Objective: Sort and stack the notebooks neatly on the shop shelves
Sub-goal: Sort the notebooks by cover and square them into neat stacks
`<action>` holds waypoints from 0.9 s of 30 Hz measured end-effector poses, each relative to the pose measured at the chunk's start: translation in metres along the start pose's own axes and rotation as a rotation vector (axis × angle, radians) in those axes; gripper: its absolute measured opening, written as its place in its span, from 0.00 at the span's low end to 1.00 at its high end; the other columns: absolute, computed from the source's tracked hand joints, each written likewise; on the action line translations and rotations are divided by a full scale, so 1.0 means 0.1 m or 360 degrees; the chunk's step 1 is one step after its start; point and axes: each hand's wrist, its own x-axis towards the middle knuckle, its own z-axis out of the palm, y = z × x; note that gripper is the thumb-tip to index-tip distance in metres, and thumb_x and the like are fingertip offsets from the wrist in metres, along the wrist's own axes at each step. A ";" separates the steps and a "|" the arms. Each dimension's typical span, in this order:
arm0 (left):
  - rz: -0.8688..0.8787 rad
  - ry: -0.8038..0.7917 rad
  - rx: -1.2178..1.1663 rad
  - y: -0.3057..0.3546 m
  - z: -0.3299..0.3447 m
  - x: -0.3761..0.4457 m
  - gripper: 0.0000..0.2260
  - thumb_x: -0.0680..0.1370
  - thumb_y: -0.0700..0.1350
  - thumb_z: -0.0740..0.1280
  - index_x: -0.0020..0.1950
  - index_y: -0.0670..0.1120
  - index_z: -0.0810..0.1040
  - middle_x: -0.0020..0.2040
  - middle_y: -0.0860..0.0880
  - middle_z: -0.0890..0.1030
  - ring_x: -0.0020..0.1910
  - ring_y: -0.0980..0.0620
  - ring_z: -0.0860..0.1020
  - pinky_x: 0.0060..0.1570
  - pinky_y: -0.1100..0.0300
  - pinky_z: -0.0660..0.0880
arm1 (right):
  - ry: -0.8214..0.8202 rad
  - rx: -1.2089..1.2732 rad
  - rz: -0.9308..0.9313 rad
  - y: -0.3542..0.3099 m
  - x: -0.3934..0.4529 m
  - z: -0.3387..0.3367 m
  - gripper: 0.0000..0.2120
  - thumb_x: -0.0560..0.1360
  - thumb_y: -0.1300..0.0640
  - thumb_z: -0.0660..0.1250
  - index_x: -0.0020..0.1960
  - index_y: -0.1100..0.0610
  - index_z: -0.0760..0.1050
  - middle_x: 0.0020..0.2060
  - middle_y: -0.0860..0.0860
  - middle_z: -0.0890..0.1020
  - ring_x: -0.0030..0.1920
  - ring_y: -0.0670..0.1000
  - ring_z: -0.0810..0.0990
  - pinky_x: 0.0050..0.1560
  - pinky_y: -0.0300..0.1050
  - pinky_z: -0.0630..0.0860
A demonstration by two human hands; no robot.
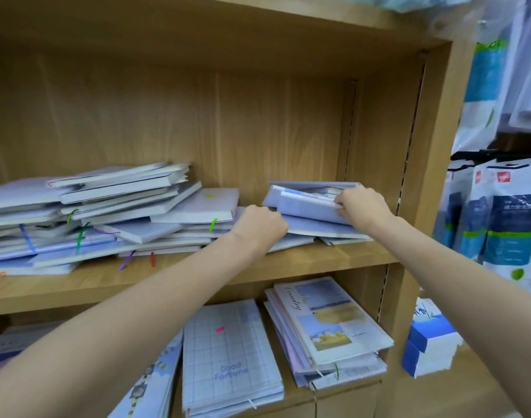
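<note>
My right hand (pixel 360 206) has its fingers curled round the near edge of a few pale purple notebooks (pixel 306 203) lying tilted on top of the small right pile (pixel 318 230), on the upper shelf (pixel 198 276) close to the side wall of the bookcase. My left hand (pixel 262 223) is curled too, knuckles toward me, pressed in at the left end of that same pile; I take it to be gripping the lower books there, but my fingertips are hidden, so I cannot tell for certain.

These are thin softcover books with slick covers (I judge them light one by one, but floppy, and quick to slide off each other when tilted). The safest hold, I think, is on both short ends at once, squeezing the bundle square, not lifting by 1 corner.

Outward to the left lies the big heap (pixel 92 218): 1 sprawling, fanned mass, far too jumbled to count, with coloured ribbon markers sticking out in green, purple, red and orange. So the upper shelf carries 2 groups. The lower shelf (pixel 345 390) shows 3 more stacks: 1 with a scenery cover (pixel 327 321) at right, 1 with a grid cover (pixel 228 357) in the middle, 1 partly cut off at left. Beside the bookcase stands 1 blue and white box (pixel 428 342), and packaged goods (pixel 499 212) hang beyond it
</note>
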 end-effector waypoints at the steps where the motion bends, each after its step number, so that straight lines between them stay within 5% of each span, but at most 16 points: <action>1: 0.0007 0.0013 0.0013 0.01 -0.01 -0.03 0.13 0.74 0.31 0.62 0.55 0.44 0.75 0.54 0.47 0.78 0.55 0.45 0.77 0.40 0.57 0.63 | -0.0009 0.0027 0.0016 0.02 0.02 -0.01 0.18 0.76 0.67 0.58 0.31 0.55 0.58 0.31 0.51 0.66 0.39 0.56 0.69 0.39 0.43 0.64; 5: 0.0019 0.0049 0.0128 0.05 -0.07 -0.11 0.12 0.75 0.31 0.61 0.54 0.44 0.74 0.51 0.47 0.78 0.53 0.44 0.77 0.36 0.57 0.63 | 0.0091 -0.0021 -0.0006 0.06 0.02 0.04 0.07 0.77 0.67 0.58 0.41 0.59 0.70 0.38 0.54 0.71 0.42 0.58 0.74 0.40 0.44 0.65; 8: -0.0042 0.0083 0.0080 0.04 -0.13 -0.15 0.13 0.73 0.30 0.62 0.53 0.44 0.73 0.42 0.48 0.76 0.51 0.44 0.78 0.27 0.60 0.54 | 0.0085 -0.0094 -0.0040 0.06 0.03 0.08 0.07 0.77 0.66 0.59 0.47 0.60 0.74 0.38 0.53 0.72 0.38 0.54 0.70 0.37 0.43 0.65; 11: -0.0027 0.0313 -0.0008 0.02 -0.03 -0.26 0.16 0.54 0.37 0.79 0.36 0.47 0.76 0.29 0.50 0.78 0.29 0.50 0.79 0.25 0.64 0.42 | -0.0050 -0.0012 -0.0061 0.06 -0.03 0.06 0.10 0.78 0.64 0.58 0.38 0.58 0.71 0.36 0.54 0.75 0.38 0.55 0.72 0.34 0.44 0.67; 13: 0.0073 0.0506 0.0027 0.01 0.21 -0.27 0.18 0.48 0.42 0.81 0.27 0.48 0.74 0.21 0.51 0.73 0.21 0.50 0.76 0.20 0.67 0.56 | -0.0036 0.0271 -0.0213 0.01 -0.16 0.06 0.10 0.79 0.57 0.59 0.45 0.58 0.77 0.42 0.57 0.81 0.43 0.57 0.78 0.40 0.48 0.74; 14: 0.0081 0.0584 0.0083 -0.01 0.34 -0.28 0.14 0.54 0.44 0.79 0.28 0.48 0.75 0.23 0.51 0.75 0.26 0.50 0.79 0.26 0.61 0.72 | 0.0047 0.0467 -0.0341 -0.05 -0.27 0.06 0.12 0.79 0.53 0.61 0.53 0.58 0.79 0.48 0.57 0.82 0.49 0.57 0.79 0.48 0.49 0.75; 15: 0.0067 0.0735 0.0104 -0.06 0.41 -0.31 0.08 0.63 0.45 0.74 0.30 0.47 0.76 0.26 0.49 0.78 0.34 0.48 0.82 0.44 0.54 0.78 | 0.0119 0.0662 -0.0484 -0.14 -0.39 0.05 0.15 0.77 0.48 0.63 0.59 0.56 0.78 0.53 0.55 0.82 0.54 0.55 0.78 0.54 0.49 0.74; 17: -0.0018 0.0994 0.0083 -0.14 0.46 -0.40 0.09 0.72 0.45 0.63 0.34 0.45 0.79 0.38 0.46 0.83 0.50 0.45 0.82 0.64 0.44 0.65 | 0.0086 0.0810 -0.0667 -0.36 -0.55 0.08 0.22 0.75 0.44 0.65 0.64 0.54 0.74 0.58 0.53 0.80 0.59 0.54 0.76 0.59 0.49 0.72; 19: -0.0158 0.0939 0.0049 -0.22 0.50 -0.48 0.09 0.74 0.45 0.63 0.38 0.45 0.81 0.52 0.44 0.83 0.61 0.42 0.77 0.66 0.40 0.60 | -0.0021 0.0518 -0.0624 -0.58 -0.56 0.16 0.18 0.76 0.50 0.64 0.64 0.54 0.72 0.57 0.55 0.79 0.57 0.57 0.76 0.53 0.50 0.73; 22: -0.0344 0.0708 -0.0066 -0.27 0.62 -0.61 0.10 0.70 0.49 0.70 0.46 0.46 0.81 0.62 0.43 0.78 0.63 0.37 0.74 0.59 0.32 0.65 | 0.0140 0.0095 -0.0539 -0.66 -0.44 0.15 0.14 0.77 0.64 0.57 0.60 0.55 0.71 0.49 0.55 0.79 0.51 0.59 0.78 0.39 0.48 0.69; 25: -0.0368 0.0468 -0.0129 -0.32 0.76 -0.62 0.28 0.56 0.48 0.81 0.54 0.44 0.81 0.62 0.43 0.77 0.59 0.33 0.76 0.50 0.27 0.67 | 0.0226 0.0167 -0.0450 -0.37 -0.24 -0.17 0.08 0.78 0.64 0.58 0.54 0.58 0.72 0.42 0.55 0.76 0.48 0.60 0.78 0.39 0.49 0.69; 27: -0.0412 0.0407 -0.0224 -0.29 0.71 -0.55 0.30 0.59 0.49 0.80 0.59 0.43 0.79 0.65 0.43 0.75 0.62 0.31 0.72 0.51 0.25 0.64 | 0.0383 0.0319 -0.0292 -0.08 -0.08 -0.44 0.06 0.78 0.61 0.59 0.51 0.60 0.75 0.41 0.57 0.76 0.46 0.62 0.78 0.41 0.52 0.74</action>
